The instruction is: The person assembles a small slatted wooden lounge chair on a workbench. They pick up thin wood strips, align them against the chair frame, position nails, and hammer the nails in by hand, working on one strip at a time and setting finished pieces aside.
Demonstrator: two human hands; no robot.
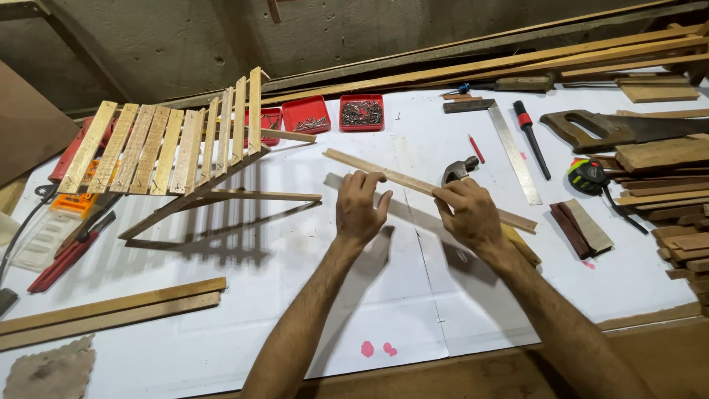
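Observation:
A thin wooden slat (413, 183) is held above the white-covered bench, running from upper left to lower right. My left hand (360, 209) grips it near its left part, fingers curled over the top edge. My right hand (468, 212) pinches it further right. A hammer (459, 169) with a wooden handle lies under the slat, beneath my right hand. A slatted wooden rack (166, 151) stands tilted at the left, apart from both hands.
Three red trays (361, 112) with nails sit at the back. A metal square (509, 144), red pencil (476, 148), handsaw (620, 129), tape measure (588, 176) and stacked wood offcuts (665, 192) lie at the right. Two long battens (111, 310) lie at the front left.

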